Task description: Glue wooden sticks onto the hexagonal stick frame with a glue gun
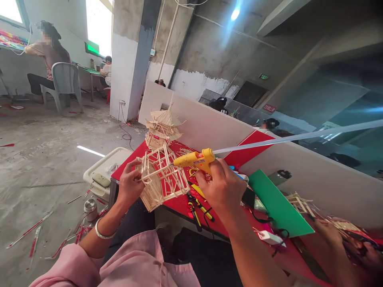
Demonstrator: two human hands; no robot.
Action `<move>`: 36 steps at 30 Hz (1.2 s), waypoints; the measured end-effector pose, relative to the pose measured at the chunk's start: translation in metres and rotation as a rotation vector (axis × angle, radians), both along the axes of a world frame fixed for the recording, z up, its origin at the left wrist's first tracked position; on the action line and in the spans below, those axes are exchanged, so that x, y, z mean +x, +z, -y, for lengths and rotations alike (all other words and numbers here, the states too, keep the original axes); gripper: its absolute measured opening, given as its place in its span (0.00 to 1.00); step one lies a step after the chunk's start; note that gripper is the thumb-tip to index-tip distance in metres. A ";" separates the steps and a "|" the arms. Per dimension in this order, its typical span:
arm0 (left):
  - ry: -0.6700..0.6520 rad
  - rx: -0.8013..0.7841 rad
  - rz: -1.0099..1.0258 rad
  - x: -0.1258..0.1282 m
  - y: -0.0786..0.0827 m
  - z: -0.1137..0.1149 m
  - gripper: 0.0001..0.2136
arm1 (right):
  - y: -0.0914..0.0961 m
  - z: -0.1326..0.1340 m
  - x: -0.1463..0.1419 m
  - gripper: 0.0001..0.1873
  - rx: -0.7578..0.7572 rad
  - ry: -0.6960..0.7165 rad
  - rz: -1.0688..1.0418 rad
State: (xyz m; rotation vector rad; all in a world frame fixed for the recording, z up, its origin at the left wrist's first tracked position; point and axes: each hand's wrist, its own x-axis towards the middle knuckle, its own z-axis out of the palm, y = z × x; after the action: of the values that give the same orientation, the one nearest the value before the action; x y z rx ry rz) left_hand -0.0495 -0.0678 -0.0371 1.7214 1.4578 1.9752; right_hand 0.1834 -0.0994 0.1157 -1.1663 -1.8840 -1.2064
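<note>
Red surface (176,202): black/yellow pliers (195,215) at the front edge, green board (281,203) slanting to their right, white block (271,238) near the board's lower edge. White partition (191,107) with red panel (251,152) along the back. Floor, left: cream bin (89,175), oblong beige object (101,180) on top; steel flask (90,209) just beside; red-and-white strips (34,243) scattered around. Column (125,59) behind, socket (122,103) low on it, cable (129,137) near its foot. Far left: person (52,56) seated on plastic chair (65,79); second person (106,71) at green-topped surface (89,71), under bright window (98,24). Ceiling light (235,14) on. Green sign (263,76) on far wall.
</note>
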 end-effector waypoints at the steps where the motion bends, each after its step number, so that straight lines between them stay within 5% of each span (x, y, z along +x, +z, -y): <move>1: -0.003 -0.002 -0.011 -0.001 0.001 0.000 0.11 | 0.000 0.000 0.000 0.07 0.008 0.006 0.005; 36: -0.054 -0.036 -0.100 -0.010 0.001 -0.003 0.11 | -0.006 0.000 0.007 0.08 0.036 -0.007 0.084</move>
State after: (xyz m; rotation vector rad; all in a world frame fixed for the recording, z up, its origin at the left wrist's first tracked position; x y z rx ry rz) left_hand -0.0596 -0.0647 -0.0359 1.8482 1.4516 1.8494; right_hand 0.1905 -0.0992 0.1100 -1.1201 -1.9130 -1.3065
